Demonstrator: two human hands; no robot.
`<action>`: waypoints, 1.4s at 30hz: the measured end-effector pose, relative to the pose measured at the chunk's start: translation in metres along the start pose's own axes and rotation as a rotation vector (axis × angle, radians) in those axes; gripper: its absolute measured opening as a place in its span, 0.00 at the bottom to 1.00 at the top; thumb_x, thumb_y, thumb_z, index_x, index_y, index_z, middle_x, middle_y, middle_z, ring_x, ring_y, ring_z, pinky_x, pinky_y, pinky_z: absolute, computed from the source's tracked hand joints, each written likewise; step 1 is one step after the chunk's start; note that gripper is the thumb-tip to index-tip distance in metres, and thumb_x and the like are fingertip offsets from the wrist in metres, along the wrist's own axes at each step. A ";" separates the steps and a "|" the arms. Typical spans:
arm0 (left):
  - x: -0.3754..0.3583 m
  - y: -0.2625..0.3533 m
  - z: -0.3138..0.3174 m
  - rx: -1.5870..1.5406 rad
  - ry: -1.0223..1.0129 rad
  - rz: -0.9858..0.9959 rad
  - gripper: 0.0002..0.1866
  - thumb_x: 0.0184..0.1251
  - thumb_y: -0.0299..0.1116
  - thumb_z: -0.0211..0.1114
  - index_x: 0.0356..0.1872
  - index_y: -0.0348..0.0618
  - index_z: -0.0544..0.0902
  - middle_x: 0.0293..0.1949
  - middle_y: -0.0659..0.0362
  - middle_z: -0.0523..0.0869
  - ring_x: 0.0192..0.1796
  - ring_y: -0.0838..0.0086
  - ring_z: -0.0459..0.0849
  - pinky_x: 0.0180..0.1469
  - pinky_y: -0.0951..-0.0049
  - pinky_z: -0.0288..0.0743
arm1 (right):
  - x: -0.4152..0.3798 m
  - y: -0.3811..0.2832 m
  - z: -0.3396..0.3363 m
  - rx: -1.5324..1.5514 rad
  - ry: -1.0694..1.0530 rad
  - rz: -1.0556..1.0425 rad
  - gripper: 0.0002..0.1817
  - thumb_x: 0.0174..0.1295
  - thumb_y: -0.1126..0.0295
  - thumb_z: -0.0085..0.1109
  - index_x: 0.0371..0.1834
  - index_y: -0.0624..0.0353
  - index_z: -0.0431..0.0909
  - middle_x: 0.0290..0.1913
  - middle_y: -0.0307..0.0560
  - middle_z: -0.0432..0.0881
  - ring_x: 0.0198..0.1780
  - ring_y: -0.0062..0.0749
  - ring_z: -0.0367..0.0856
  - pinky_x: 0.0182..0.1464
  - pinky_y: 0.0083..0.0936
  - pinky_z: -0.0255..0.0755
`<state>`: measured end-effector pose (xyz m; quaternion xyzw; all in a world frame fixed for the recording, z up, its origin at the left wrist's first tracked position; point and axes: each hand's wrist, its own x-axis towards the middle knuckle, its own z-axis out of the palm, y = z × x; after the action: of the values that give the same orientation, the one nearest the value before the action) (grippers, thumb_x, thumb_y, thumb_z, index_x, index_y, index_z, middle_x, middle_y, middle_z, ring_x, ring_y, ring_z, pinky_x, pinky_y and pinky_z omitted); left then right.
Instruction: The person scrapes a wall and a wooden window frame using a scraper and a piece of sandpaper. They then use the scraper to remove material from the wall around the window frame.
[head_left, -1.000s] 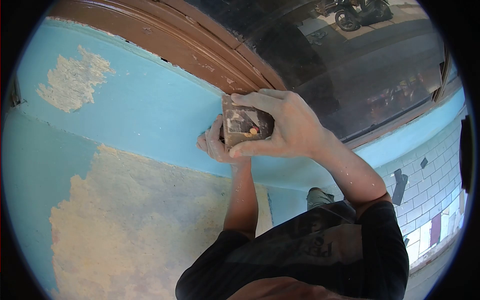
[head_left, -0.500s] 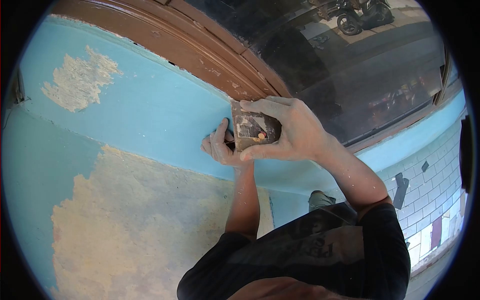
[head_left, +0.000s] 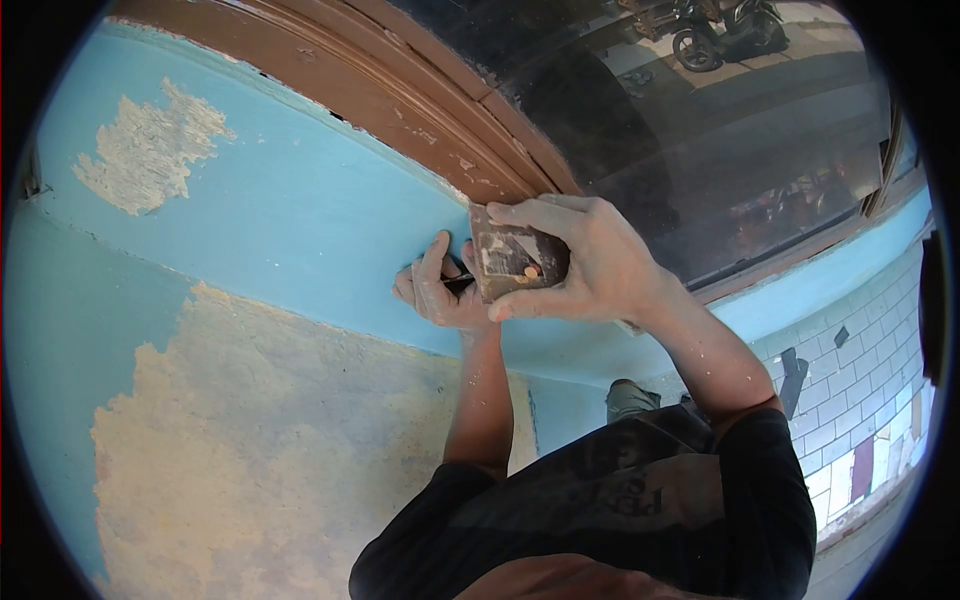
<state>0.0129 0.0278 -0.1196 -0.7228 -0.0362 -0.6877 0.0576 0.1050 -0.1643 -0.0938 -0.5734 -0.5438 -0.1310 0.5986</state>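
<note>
My right hand (head_left: 600, 250) grips a flat, squarish, stained plate (head_left: 508, 262) by its upper and lower edges, with the thumb and fingers spread around it. The plate's top left corner is at the lower edge of the brown wooden frame (head_left: 440, 130). Just left of the plate, my left hand (head_left: 445, 290) is curled close to the light blue wall (head_left: 300, 200). Something small and dark with a pale edge shows between its fingers, mostly hidden. Pale dust covers both hands.
Dark glass (head_left: 700, 150) above the frame reflects a parked motorbike. Two bare, scraped patches mark the wall, a small one (head_left: 155, 145) at upper left and a large one (head_left: 270, 430) below. A tiled surface (head_left: 850, 380) lies at the right.
The plate has moved slightly right and tilted a little. My left hand sits slightly further left, and more of the dark thing shows between its fingers. The view has shifted slightly.
</note>
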 end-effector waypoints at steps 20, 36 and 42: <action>0.003 0.001 0.002 -0.014 0.066 0.031 0.16 0.75 0.50 0.70 0.45 0.48 0.87 0.19 0.74 0.67 0.32 0.77 0.64 0.43 0.68 0.59 | -0.011 0.010 0.006 0.002 0.016 0.025 0.54 0.46 0.24 0.72 0.60 0.65 0.84 0.44 0.61 0.89 0.41 0.56 0.91 0.44 0.41 0.85; 0.001 0.001 0.003 -0.081 0.078 0.015 0.17 0.73 0.47 0.73 0.48 0.44 0.87 0.18 0.74 0.66 0.31 0.78 0.64 0.44 0.70 0.59 | -0.011 0.009 0.013 0.003 0.078 0.007 0.52 0.46 0.28 0.77 0.61 0.64 0.84 0.41 0.58 0.88 0.39 0.54 0.90 0.43 0.40 0.84; 0.003 -0.003 0.005 -0.051 0.098 0.063 0.17 0.74 0.48 0.71 0.47 0.44 0.87 0.18 0.74 0.67 0.30 0.79 0.64 0.43 0.70 0.58 | -0.035 0.019 0.019 0.041 0.071 0.035 0.52 0.45 0.27 0.77 0.61 0.62 0.84 0.41 0.57 0.88 0.38 0.52 0.90 0.43 0.40 0.83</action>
<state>0.0179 0.0309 -0.1168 -0.6904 0.0068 -0.7207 0.0623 0.0970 -0.1593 -0.1367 -0.5655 -0.5146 -0.1297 0.6313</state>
